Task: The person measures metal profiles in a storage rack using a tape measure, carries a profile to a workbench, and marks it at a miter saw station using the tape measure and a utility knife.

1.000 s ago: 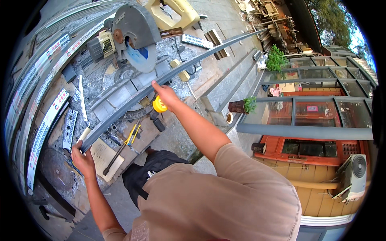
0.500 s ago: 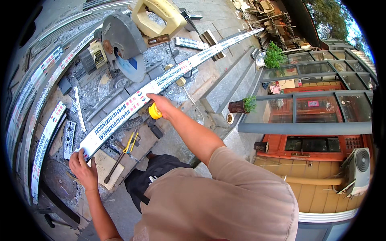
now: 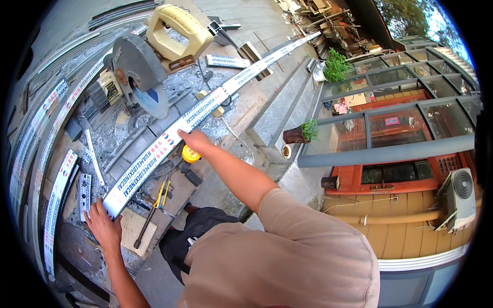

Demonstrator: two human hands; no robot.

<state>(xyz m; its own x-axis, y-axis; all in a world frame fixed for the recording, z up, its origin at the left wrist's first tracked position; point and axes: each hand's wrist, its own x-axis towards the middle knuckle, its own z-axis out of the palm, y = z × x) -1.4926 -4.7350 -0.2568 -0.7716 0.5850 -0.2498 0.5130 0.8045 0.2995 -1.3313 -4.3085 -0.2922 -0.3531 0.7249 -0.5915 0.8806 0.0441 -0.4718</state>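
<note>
Your left hand grips the near end of the long white strip, fingers closed over its edge. The strip lies across the saw bench, beneath the chop saw. Your right hand presses on its middle, fingers flat; a yellow tape measure lies just beside.

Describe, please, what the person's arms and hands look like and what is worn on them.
Both forearms are bare, with no gloves, watch or rings visible on the left hand or the right hand. A loose beige short sleeve covers the right upper arm.
</note>
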